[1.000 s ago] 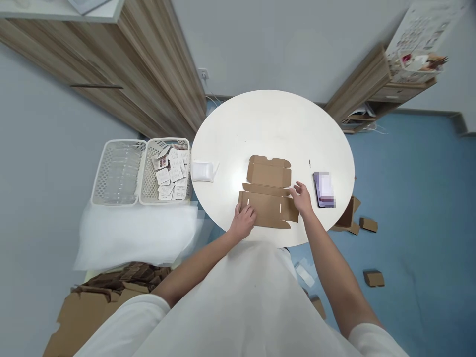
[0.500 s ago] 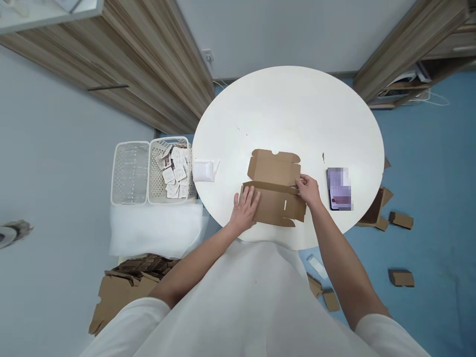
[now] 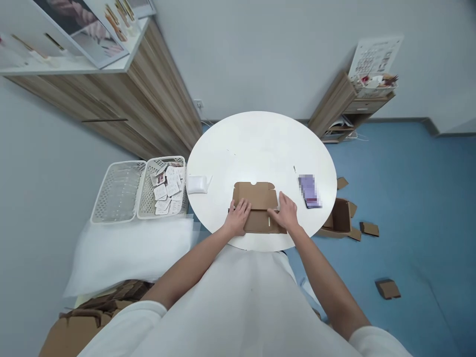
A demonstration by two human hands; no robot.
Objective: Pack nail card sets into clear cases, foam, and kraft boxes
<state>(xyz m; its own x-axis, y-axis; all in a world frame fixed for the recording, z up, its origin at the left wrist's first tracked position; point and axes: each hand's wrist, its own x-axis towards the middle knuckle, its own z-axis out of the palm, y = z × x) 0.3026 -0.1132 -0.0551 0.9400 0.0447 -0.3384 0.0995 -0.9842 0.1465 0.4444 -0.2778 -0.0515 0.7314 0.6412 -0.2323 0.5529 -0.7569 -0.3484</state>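
Observation:
An unfolded brown cardboard box (image 3: 257, 195) lies on the white oval table (image 3: 260, 144) close to my body. My left hand (image 3: 238, 218) rests on its left side, fingers stretched out over the crease between the two panels. At the right edge is my right hand (image 3: 285, 213), thumb on the cardboard near the crease and fingers apart from it, holding nothing. A phone (image 3: 309, 191) with a blurred screen lies to the right of that hand. Left on the table edge sits a small white packet (image 3: 197, 184).
Left of the table, one white basket (image 3: 139, 208) holds printed cards (image 3: 168, 186), another (image 3: 97, 198) clear plastic pieces. Flat cardboard (image 3: 70, 334) is stacked below. A cardboard carton (image 3: 341, 215) and small folded boxes (image 3: 370, 228) lie on the blue floor.
My view has tilted up, showing more wall and shelf. My right hand has gone from pinching the cardboard's right edge to spread fingers beside it. The left hand still lies on it.

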